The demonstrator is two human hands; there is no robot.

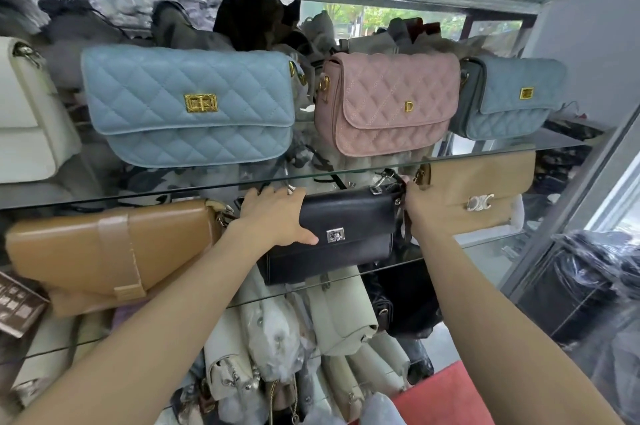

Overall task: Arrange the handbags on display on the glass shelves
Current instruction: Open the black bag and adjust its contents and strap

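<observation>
The left hand (277, 216) gripped the left end of the black handbag (346, 234), thumb on its front; the right hand (424, 213) held its right end. The bag stood on the lower glass shelf (485, 246), its bottom past the front edge, squeezed between the brown handbag (104, 251) and the tan handbag (485, 192).

Both forearms bare to the frame edge; hands (277, 216) apparently without rings.
</observation>
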